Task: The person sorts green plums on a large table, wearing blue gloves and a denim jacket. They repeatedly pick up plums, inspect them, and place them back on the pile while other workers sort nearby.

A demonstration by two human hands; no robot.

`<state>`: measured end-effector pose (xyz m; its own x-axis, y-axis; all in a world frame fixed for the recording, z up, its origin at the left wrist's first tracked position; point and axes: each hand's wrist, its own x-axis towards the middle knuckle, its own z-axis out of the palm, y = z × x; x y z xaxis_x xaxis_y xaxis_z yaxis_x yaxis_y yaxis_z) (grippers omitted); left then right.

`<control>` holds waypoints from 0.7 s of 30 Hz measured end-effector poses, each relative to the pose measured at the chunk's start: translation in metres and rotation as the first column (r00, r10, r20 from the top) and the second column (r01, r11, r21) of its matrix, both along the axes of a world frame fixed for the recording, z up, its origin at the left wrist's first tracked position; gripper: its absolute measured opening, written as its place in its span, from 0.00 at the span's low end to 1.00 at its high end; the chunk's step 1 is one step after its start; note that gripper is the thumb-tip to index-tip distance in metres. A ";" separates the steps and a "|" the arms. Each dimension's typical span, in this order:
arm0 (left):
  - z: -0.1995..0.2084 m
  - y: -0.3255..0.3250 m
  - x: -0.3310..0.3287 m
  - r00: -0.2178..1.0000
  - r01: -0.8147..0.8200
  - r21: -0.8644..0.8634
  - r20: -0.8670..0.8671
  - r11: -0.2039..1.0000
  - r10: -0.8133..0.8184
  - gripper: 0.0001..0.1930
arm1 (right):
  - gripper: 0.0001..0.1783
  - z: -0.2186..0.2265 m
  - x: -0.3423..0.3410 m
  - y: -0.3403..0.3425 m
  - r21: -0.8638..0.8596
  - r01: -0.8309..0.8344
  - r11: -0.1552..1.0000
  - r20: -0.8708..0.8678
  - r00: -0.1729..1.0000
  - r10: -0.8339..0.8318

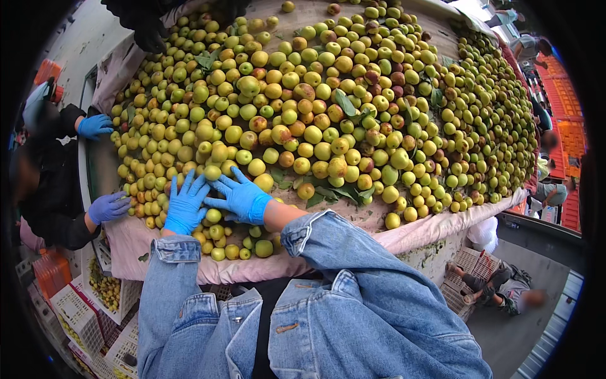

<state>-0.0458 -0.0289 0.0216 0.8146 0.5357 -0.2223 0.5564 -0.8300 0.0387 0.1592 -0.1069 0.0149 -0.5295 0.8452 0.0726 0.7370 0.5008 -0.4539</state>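
Before you, fruit (313,134) lies across a cloth (435,232), your left hand (186,205) beside your right hand (243,198) at near left; crates (81,319) sit farther left, bins (558,95) far right.

Soft, even daylight lay over the fruit heap (290,80), leaving pale glints on the skins and faint shadows in the gaps. Beyond its far right corner, the background washed out. Right of the heap, orange crates (571,148) looked bent and soft near the black fisheye rim; left of it, a co-worker's head (24,170) was blurred.
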 end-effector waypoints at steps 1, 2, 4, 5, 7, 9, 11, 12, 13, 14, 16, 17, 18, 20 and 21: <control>-0.007 0.010 -0.013 1.000 0.006 0.077 0.002 0.997 -0.006 0.33 | 0.32 -0.006 -0.002 0.017 0.035 -0.039 0.999 0.052 0.998 0.037; -0.005 0.016 -0.017 0.993 -0.102 -0.002 -0.064 0.995 0.101 0.35 | 0.31 0.002 0.002 0.025 -0.039 -0.025 0.999 -0.028 0.999 0.024; 0.019 0.014 -0.004 0.944 -0.272 0.007 -0.194 0.962 0.268 0.40 | 0.32 0.044 0.035 0.023 0.072 0.154 0.986 -0.157 0.977 -0.141; 0.025 0.013 0.001 0.907 -0.364 -0.018 -0.234 0.931 0.350 0.42 | 0.34 0.065 0.059 0.013 0.133 0.241 0.961 -0.153 0.963 -0.220; 0.049 0.010 0.035 0.826 -0.457 0.071 -0.334 0.886 0.453 0.45 | 0.38 0.092 0.125 -0.017 0.201 0.512 0.835 0.054 0.846 -0.531; 0.017 0.009 0.036 0.915 -0.401 0.140 0.112 0.905 0.388 0.43 | 0.39 0.083 0.195 -0.052 0.249 0.786 0.566 0.131 0.552 -0.824; 0.026 0.001 0.082 0.930 -0.303 0.028 0.225 0.953 0.289 0.39 | 0.38 0.058 0.247 -0.087 0.233 0.880 0.414 0.303 0.339 -0.891; 0.034 -0.007 0.107 0.932 -0.249 -0.013 0.271 0.969 0.243 0.37 | 0.39 0.059 0.238 -0.089 0.221 0.857 0.465 0.282 0.400 -0.872; 0.040 -0.013 0.129 0.931 -0.154 -0.048 0.326 0.987 0.161 0.35 | 0.39 0.061 0.220 -0.088 0.215 0.833 0.510 0.259 0.455 -0.852; 0.044 -0.019 0.148 0.933 -0.076 -0.073 0.347 0.994 0.097 0.33 | 0.41 0.048 0.204 -0.083 0.218 0.808 0.547 0.249 0.495 -0.832; 0.056 -0.036 0.183 0.904 0.042 -0.159 0.426 0.986 0.030 0.30 | 0.40 0.048 0.164 -0.068 0.004 0.745 0.667 0.191 0.654 -0.732; 0.055 -0.044 0.193 0.871 0.119 -0.178 0.491 0.977 -0.017 0.29 | 0.40 0.044 0.143 -0.064 -0.099 0.701 0.706 0.214 0.708 -0.673; 0.057 -0.051 0.201 0.876 0.162 -0.173 0.478 0.971 -0.061 0.28 | 0.41 0.019 0.122 -0.060 0.010 0.656 0.755 0.141 0.746 -0.650; 0.052 -0.056 0.206 0.900 0.202 -0.186 0.422 0.962 -0.107 0.25 | 0.36 0.007 0.091 -0.060 -0.079 0.473 0.878 0.129 0.878 -0.461; 0.044 -0.057 0.200 0.916 0.198 -0.215 0.387 0.956 -0.103 0.25 | 0.34 0.009 0.082 -0.063 -0.159 0.394 0.905 0.116 0.918 -0.379</control>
